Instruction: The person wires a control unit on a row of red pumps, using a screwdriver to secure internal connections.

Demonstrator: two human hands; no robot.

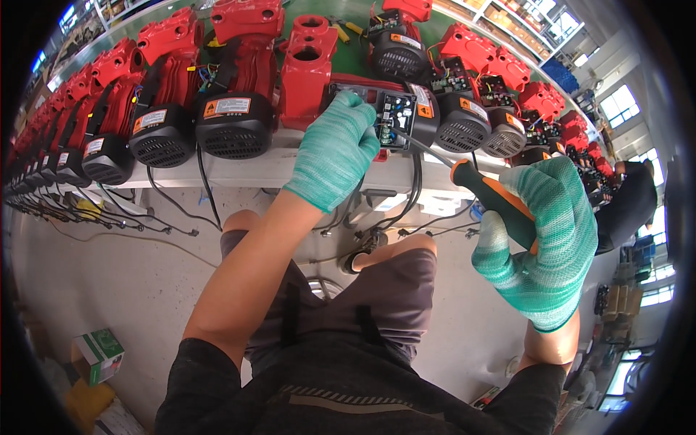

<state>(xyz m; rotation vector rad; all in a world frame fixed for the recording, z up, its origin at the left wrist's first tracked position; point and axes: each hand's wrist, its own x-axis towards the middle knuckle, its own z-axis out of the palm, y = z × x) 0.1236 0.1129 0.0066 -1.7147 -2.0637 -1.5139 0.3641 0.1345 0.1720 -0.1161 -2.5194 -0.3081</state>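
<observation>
A black terminal box with a circuit board [398, 116] sits on the side of a red pump [308, 61] on the bench. My left hand [337, 138], in a green knit glove, is closed at the box's left side; its fingertips are partly hidden, so what they grip does not show clearly. My gloved right hand [547, 232] is wrapped round the black and orange handle of a screwdriver [500, 201]. The screwdriver's shaft slants up to the left, and its tip is at the lower right part of the board. Whether it sits in a screw is too small to tell.
Red pumps with black fan covers [235, 127] line the bench on both sides; those to the right have open wiring boxes. Black cables [204, 188] hang over the front edge. Pliers [352, 27] lie on the green bench top. At right another person [627, 206] is bent over.
</observation>
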